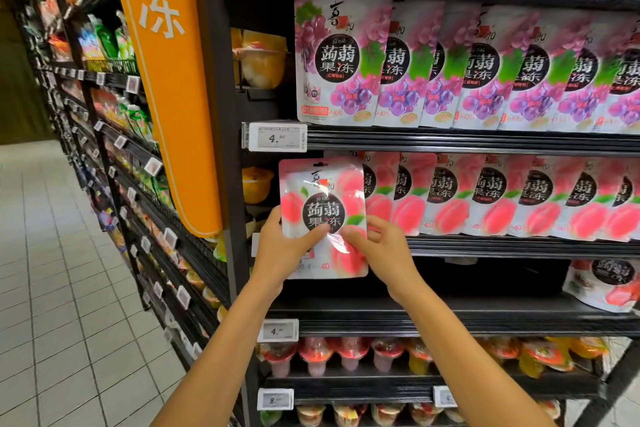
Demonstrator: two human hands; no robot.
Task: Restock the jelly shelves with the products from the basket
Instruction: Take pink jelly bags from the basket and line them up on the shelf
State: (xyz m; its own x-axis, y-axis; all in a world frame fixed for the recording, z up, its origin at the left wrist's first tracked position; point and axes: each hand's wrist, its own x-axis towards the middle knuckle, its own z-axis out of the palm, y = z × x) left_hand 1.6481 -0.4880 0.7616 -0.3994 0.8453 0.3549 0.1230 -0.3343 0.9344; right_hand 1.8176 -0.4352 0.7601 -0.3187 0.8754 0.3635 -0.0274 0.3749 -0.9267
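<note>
I see a peach konjac jelly pouch (322, 194) held upright in front of the shelf, with the peach pouch row (502, 199) at its 3 o'clock. The left hand (277, 250) grips its 7 o'clock corner and the right hand (384, 250) pinches it at 5 o'clock. Grape pouches (485, 69) stand at 12 o'clock.

Upright pink peach-jelly pouch (323, 215) — held shelf-front

Bare left hand (277, 250) and right hand (388, 250), forearms unsleeved; nails on the fingers (377, 224) seem short.
</note>
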